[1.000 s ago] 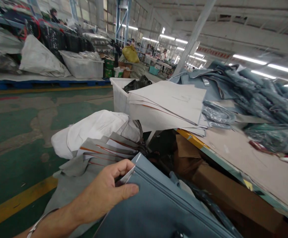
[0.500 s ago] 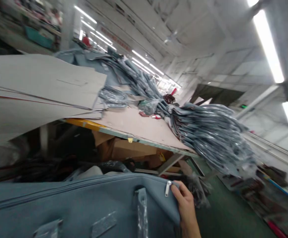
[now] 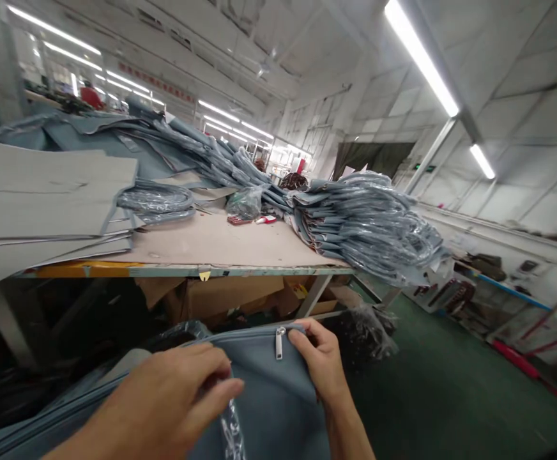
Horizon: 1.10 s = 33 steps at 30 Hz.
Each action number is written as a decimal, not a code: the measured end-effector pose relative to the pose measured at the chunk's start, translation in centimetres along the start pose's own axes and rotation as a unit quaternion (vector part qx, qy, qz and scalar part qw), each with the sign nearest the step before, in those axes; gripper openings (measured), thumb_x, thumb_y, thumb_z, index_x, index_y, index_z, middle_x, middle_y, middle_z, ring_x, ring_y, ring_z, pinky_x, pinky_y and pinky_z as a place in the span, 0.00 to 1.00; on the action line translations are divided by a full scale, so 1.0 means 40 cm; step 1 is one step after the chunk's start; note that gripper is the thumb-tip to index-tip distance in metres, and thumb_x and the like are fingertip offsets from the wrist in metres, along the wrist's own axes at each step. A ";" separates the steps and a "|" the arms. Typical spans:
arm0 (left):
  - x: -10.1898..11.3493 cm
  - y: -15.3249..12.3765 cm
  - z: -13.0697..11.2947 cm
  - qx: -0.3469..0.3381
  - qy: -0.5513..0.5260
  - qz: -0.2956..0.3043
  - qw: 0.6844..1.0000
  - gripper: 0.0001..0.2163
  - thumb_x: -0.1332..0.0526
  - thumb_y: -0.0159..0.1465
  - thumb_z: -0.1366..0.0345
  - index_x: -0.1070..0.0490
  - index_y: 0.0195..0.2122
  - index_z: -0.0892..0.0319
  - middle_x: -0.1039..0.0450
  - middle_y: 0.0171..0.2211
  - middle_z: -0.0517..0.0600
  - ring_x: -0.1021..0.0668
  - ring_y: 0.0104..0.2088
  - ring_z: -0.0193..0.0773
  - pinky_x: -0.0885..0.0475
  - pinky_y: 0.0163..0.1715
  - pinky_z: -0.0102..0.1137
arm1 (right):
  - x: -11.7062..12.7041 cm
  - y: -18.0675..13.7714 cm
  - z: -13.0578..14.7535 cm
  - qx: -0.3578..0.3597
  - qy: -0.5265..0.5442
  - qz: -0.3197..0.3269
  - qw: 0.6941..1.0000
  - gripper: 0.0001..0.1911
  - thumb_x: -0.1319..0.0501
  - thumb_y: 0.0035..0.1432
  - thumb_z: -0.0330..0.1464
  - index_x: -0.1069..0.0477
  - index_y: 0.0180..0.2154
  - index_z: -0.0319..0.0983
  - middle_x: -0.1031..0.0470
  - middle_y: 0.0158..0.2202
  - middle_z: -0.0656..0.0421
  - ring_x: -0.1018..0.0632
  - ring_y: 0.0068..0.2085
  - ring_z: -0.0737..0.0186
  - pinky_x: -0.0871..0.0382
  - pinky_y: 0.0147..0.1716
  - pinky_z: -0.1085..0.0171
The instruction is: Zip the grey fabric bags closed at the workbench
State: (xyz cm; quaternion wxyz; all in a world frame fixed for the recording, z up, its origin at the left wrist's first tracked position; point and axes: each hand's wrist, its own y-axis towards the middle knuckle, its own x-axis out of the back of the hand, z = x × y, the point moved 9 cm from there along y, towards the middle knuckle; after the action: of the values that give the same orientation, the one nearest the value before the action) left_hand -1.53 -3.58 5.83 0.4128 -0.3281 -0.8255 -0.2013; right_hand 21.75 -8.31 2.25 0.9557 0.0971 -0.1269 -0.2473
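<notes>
A blue-grey bag (image 3: 278, 409) fills the bottom of the head view. A zip runs along its top edge, with a silver zipper pull (image 3: 279, 344) hanging near the right corner. My right hand (image 3: 324, 358) pinches that corner between thumb and fingers, just right of the pull. In front of the bag is my left hand (image 3: 173, 396), its fingers loosely curled and the thumb apart from them, with nothing seen between. Its fingertips are partly hidden. Below its thumb, a plastic-wrapped strap (image 3: 232, 428) runs down the bag's face.
Beyond the bag stands a worktable (image 3: 221, 239). It bears stacked pale sheets (image 3: 43, 191), a plastic-wrapped coil (image 3: 156, 201), a red-and-white tube (image 3: 266, 220) and a pile of plastic-wrapped blue-grey pieces (image 3: 379, 223). Cardboard boxes (image 3: 230, 297) and clear plastic (image 3: 369, 332) lie underneath.
My left hand has come into view from the lower left, over the bag's front. My right hand still grips the corner, now further left in view. The camera has turned right and levelled.
</notes>
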 end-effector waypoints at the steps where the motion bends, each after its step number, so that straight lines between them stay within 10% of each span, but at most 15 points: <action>1: -0.011 0.027 -0.042 0.019 0.027 0.010 0.999 0.17 0.45 0.66 0.49 0.22 0.32 0.53 0.20 0.32 0.50 0.21 0.34 0.45 0.34 0.34 0.34 | -0.002 -0.007 0.014 0.007 -0.004 0.001 1.000 0.14 0.34 0.55 0.41 0.22 0.33 0.36 0.25 0.29 0.59 0.29 0.32 0.62 0.37 0.32 0.67; 8: -0.066 0.127 -0.152 0.009 0.099 -0.004 0.995 0.21 0.48 0.68 0.49 0.23 0.36 0.60 0.20 0.37 0.61 0.20 0.41 0.59 0.34 0.38 0.42 | -0.016 -0.057 0.100 0.099 -0.041 0.021 0.994 0.07 0.37 0.60 0.34 0.22 0.33 0.39 0.23 0.31 0.60 0.25 0.34 0.62 0.34 0.35 0.68; 15: -0.062 0.116 -0.112 0.069 -0.086 0.006 0.994 0.08 0.45 0.53 0.65 0.34 0.18 0.59 0.36 0.19 0.45 0.32 0.25 0.34 0.47 0.25 0.30 | -0.021 -0.075 0.087 0.102 -0.029 0.022 0.994 0.06 0.37 0.59 0.34 0.22 0.33 0.40 0.23 0.31 0.62 0.24 0.34 0.64 0.34 0.35 0.71; 33: -0.040 0.096 -0.092 0.041 -0.086 0.008 0.995 0.11 0.46 0.55 0.62 0.38 0.18 0.59 0.40 0.18 0.43 0.34 0.23 0.32 0.49 0.24 0.29 | -0.042 -0.077 0.102 0.093 -0.044 0.018 0.994 0.06 0.37 0.58 0.34 0.22 0.33 0.39 0.22 0.32 0.61 0.24 0.35 0.63 0.34 0.36 0.69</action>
State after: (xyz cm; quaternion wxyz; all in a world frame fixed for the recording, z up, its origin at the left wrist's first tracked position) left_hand 3.93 -3.69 6.91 0.3548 -0.3340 -0.8628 -0.1346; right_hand 17.77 -10.61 5.01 0.9402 0.1727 -0.1933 -0.2208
